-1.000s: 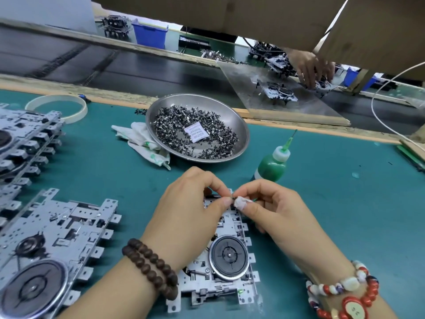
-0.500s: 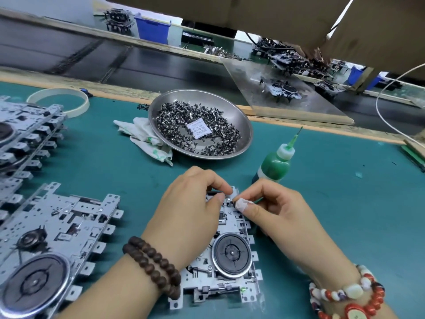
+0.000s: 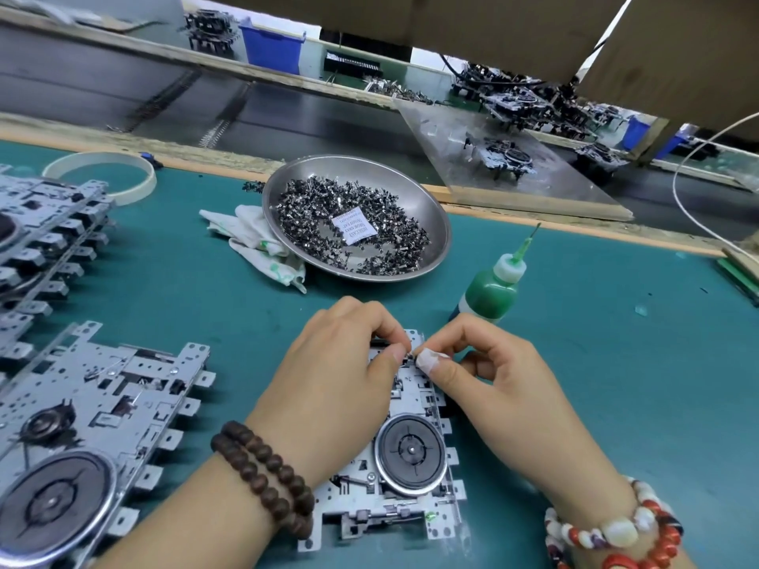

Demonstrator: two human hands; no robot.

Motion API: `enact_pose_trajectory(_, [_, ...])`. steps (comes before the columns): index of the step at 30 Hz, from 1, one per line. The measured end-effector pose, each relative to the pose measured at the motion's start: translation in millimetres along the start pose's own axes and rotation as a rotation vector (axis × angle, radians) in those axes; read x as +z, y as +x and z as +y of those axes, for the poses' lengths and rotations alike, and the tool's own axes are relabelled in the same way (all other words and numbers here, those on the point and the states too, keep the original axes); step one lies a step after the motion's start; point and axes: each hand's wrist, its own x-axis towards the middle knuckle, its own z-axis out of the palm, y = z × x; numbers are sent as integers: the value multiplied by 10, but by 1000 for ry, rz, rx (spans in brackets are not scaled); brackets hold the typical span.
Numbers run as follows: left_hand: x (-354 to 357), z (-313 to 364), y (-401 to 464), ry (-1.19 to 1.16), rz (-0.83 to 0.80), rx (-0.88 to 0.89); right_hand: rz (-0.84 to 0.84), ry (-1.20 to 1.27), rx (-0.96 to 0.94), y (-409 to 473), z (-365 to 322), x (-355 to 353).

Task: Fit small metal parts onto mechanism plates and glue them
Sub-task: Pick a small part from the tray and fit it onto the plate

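A silver mechanism plate [image 3: 410, 482] with a round flywheel lies flat on the green mat between my wrists. My left hand [image 3: 332, 388] rests on its left half, fingertips curled at the plate's far edge. My right hand [image 3: 488, 375], thumb wrapped in white tape, meets them there. Both hands pinch a small metal part [image 3: 412, 355] against that far edge; the part is mostly hidden by fingertips. A steel bowl [image 3: 441, 223] of several small metal parts sits behind. A green glue bottle [image 3: 491, 289] with a needle tip stands just beyond my right hand.
A second mechanism plate [image 3: 94, 408] lies at the left, with a stack of more plates [image 3: 37, 240] behind it. A white cloth [image 3: 250, 236] lies beside the bowl, a white ring [image 3: 100, 174] at the far left. A conveyor belt [image 3: 205, 100] runs behind the mat.
Both hands stay pinched together at the plate's far edge with only slight finger shifts. The other person's hands seen earlier across the conveyor are gone.
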Motion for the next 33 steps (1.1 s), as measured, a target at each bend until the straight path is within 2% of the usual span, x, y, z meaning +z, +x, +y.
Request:
enact_pose_trajectory(21, [20, -30, 23, 16, -4, -8, 22, 40, 54, -5, -15, 53])
enact_pose_trajectory(33, [28, 14, -1, -13, 32, -42, -10, 195, 198, -17, -51, 104])
